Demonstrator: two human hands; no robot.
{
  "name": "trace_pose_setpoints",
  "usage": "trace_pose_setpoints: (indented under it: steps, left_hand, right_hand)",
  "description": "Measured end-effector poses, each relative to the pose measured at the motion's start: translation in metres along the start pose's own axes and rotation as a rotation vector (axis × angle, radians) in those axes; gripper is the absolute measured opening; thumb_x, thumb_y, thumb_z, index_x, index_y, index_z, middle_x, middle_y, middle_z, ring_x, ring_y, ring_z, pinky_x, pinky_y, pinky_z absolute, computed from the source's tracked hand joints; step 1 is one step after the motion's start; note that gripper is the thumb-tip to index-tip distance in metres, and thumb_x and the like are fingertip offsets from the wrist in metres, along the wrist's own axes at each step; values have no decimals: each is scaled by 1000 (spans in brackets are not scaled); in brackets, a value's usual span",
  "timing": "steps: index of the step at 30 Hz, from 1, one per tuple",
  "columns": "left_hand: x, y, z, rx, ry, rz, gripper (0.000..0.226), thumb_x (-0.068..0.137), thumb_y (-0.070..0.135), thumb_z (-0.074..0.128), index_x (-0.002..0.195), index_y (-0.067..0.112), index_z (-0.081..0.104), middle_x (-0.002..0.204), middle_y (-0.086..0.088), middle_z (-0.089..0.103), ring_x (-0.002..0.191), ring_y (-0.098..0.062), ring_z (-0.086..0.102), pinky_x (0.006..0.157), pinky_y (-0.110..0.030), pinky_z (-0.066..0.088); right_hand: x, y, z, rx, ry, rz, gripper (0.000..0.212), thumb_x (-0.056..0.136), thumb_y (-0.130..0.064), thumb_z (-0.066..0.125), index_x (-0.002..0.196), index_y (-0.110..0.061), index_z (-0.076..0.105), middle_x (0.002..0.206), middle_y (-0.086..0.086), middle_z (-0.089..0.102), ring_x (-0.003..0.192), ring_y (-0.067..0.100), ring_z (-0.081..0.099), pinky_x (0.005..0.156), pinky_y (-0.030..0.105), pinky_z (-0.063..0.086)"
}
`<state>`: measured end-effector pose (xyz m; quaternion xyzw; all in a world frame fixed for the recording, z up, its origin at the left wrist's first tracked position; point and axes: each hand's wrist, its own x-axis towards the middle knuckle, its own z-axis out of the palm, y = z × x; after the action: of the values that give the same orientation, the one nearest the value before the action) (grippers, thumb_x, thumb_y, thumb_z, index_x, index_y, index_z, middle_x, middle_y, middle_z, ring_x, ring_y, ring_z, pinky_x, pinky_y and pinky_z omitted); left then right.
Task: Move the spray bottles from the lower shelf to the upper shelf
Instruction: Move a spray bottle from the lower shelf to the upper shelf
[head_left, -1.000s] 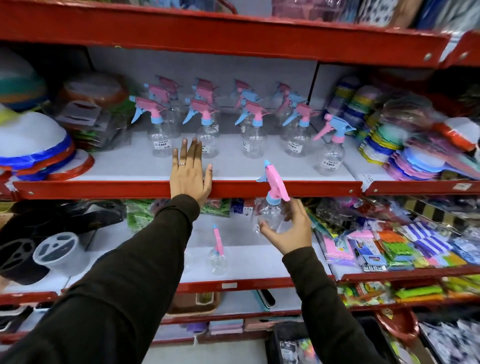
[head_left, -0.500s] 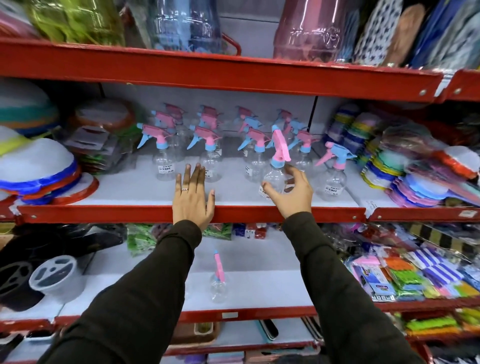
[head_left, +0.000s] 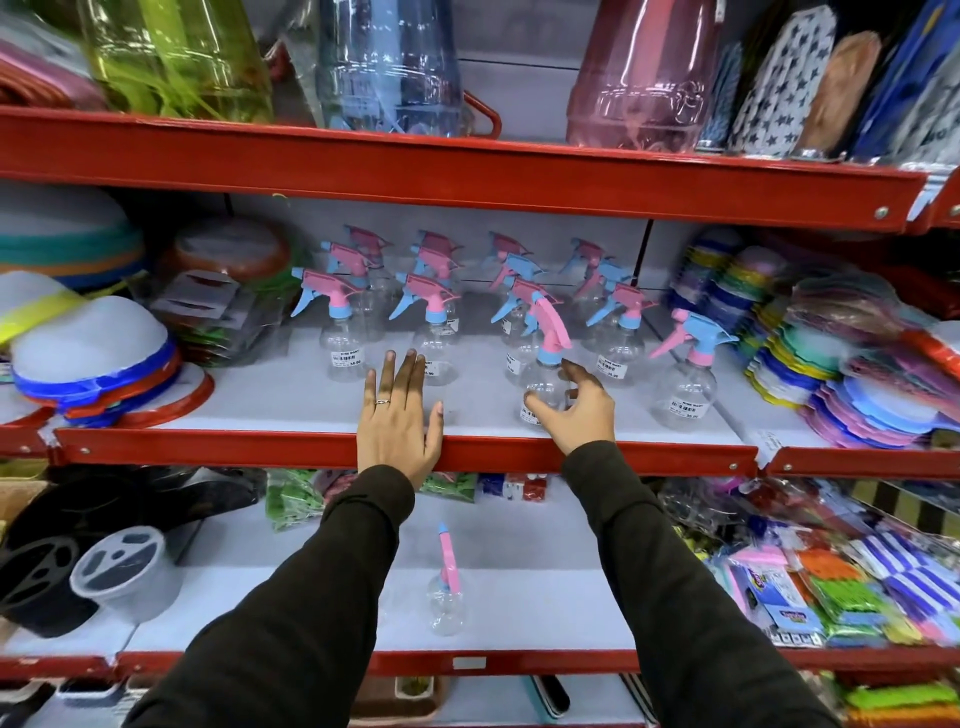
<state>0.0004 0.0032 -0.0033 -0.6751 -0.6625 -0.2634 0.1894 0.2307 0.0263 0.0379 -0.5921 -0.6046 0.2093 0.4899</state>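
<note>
Since a second ago we raised the bottle (head_left: 543, 387) onto the upper shelf (head_left: 405, 451); our right hand (head_left: 576, 410) loosely cupped it, our left hand (head_left: 400, 415) lay flat, holding nothing. One last bottle (head_left: 447, 597) stood below that shelf. Its top-heavy head might topple it into neighbours.
</note>
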Motion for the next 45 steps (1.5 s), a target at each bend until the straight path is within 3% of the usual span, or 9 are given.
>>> trace_pose_setpoints:
  steps: [5,9,13,18,23,26,29,34,45]
  left_hand:
    - [0,0,0,-9,2,3,66,98,41,28,156,7,25,165,-8,21,155,-26,6,125,-46,4]
    - [0,0,0,-19,-2,2,66,99,41,26,155,7,25,165,-8,21,155,-26,6,125,-48,7]
    - [0,1,0,-15,-4,-3,66,99,42,25,156,7,25,165,-8,21,155,-26,6,125,-47,7]
    - [1,1,0,-20,4,-1,66,99,41,25,156,7,25,165,-7,22,155,-26,6,125,-48,8]
    - [0,1,-1,-6,1,0,65,99,40,25,155,7,27,164,-9,25,155,-27,8,125,-49,11]
    - [0,1,-2,-14,3,-2,65,98,40,25,155,8,28,164,-9,26,155,-27,8,125,-48,10]
    - [0,2,-2,-17,4,-1,65,98,40,25,155,8,28,163,-9,27,155,-27,9,125,-48,9]
    - [1,2,-3,-13,-9,-5,66,98,40,25,154,6,28,163,-9,27,155,-27,9,125,-48,10]
    - [-1,0,-6,-18,-41,1,65,99,40,29,154,6,28,163,-10,26,155,-28,10,125,-46,6]
  right_hand:
    - [-1,-2,0,-15,-2,-27,79,67,-41,82,134,-22,44,129,6,58,120,27,53,103,40,48]
    - [-2,-6,2,-99,100,-16,79,57,-58,85,116,-24,46,120,5,54,116,25,50,99,40,49]
    - [0,-6,4,-62,101,-16,67,60,-47,88,110,-24,51,115,5,54,102,22,55,93,42,54]
    - [2,-2,7,-27,52,-25,67,66,-35,83,126,-20,56,126,5,59,113,25,59,100,38,52]
    - [2,-4,10,-72,67,-39,79,65,-40,80,134,-20,47,135,6,51,126,27,46,106,37,42]
    - [3,-5,12,-93,112,-23,76,60,-49,86,120,-20,48,124,6,52,117,27,47,101,39,47]
    - [5,-3,12,-68,107,-26,69,61,-41,89,114,-20,51,118,5,53,107,25,55,95,42,53]
    - [5,-1,13,-40,104,-43,67,64,-30,87,122,-19,54,122,8,54,109,24,58,98,41,52]
    - [-10,-5,11,0,104,-19,79,69,-30,80,137,-18,41,135,7,43,126,28,48,108,37,44]
